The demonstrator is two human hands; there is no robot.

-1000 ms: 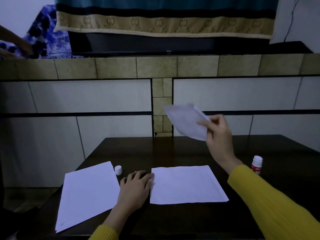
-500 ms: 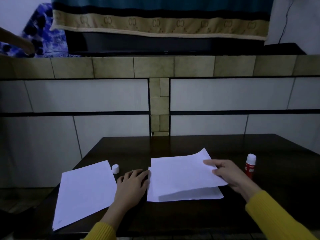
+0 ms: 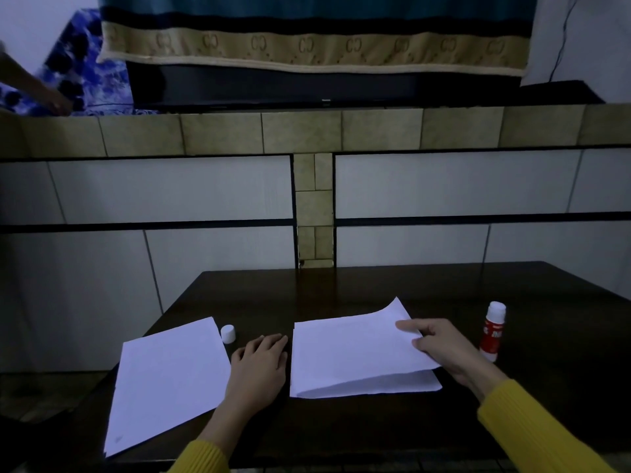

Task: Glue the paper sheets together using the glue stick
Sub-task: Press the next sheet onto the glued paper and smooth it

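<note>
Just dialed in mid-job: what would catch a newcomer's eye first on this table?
Probably the top sheet at the centre of the dark table, which the right hand pinches by its right edge and holds over the bottom sheet, the far corner curling up. The left hand rests flat just left of that pair. An uncapped glue stick stands at far right, its cap by a third sheet on the left.

Left hand lies flat, palm down; right hand pinches (fingers extended).
</note>
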